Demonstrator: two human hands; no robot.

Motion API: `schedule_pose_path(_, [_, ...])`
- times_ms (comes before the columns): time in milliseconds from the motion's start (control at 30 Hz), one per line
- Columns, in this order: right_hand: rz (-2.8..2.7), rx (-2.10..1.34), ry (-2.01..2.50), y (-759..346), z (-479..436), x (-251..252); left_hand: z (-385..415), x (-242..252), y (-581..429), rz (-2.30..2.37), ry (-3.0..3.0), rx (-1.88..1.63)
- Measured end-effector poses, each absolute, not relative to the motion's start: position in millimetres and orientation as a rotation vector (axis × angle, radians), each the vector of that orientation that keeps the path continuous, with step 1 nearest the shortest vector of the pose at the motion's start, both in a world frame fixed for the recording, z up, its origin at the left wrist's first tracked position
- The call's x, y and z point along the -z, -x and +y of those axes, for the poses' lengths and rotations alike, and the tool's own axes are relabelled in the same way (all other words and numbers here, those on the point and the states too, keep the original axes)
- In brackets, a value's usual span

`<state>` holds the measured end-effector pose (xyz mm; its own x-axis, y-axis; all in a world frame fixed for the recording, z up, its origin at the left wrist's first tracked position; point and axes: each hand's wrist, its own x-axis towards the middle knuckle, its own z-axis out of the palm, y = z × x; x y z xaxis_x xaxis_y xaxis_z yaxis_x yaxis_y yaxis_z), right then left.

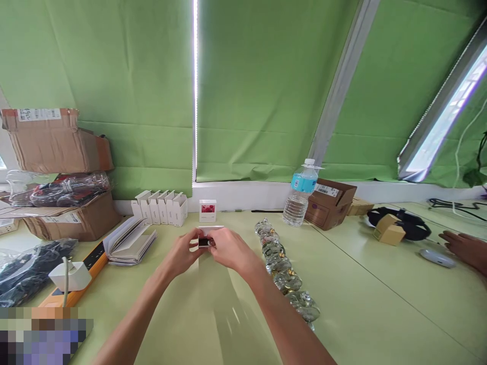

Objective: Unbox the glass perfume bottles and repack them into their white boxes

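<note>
My left hand (185, 252) and my right hand (227, 248) meet over the pale green table (357, 299). Both pinch a small white box (209, 231) with its flap up and a dark item showing at its opening (204, 242). Behind them stands a closed white box with a red picture (207, 210). A row of several open white boxes (162, 207) stands at the back left. A line of clear-wrapped shiny items (283, 268) runs along the table just right of my right hand.
A water bottle (300, 195) and a brown carton (330, 203) stand at the back right. Cardboard boxes (57, 152), a stack of leaflets (129, 242), a power strip with a white plug (72, 276) sit left. Another person's hand (466, 248) rests at the far right near a mouse (437, 257).
</note>
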<state>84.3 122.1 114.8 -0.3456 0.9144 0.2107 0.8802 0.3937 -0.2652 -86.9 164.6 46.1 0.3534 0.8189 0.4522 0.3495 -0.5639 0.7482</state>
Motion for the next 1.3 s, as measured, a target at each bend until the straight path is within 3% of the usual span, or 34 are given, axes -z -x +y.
schedule_pose_path(167, [-2.274,-0.309,1.442,-92.7,122.8,-121.9,163.9,-49.8,88.5,0.991,-2.051,-1.159])
schedule_pose_path(367, [-2.156,-0.225,1.467,-105.2,121.2,-134.0,163.4,-56.5,94.7,0.981,-1.985,-1.167])
schedule_pose_path(700, [-2.132,-0.437,1.440,-111.8,130.3,-121.8,168.2,-43.9,92.2,0.973,-1.839,-1.274])
schedule_pose_path(900, [-2.184,-0.330,1.447,-111.6,130.6,-123.9,169.0,-42.5,92.1,0.997,-1.903,-1.270])
schedule_pose_path(1133, [-2.200,-0.557,1.503,-110.8,121.4,-123.2,166.2,-42.9,92.1,1.076,-1.953,-1.246])
schedule_pose_path(1300, [-2.157,-0.295,1.487,-104.3,130.7,-117.7,165.7,-44.9,87.6,1.019,-1.777,-1.285])
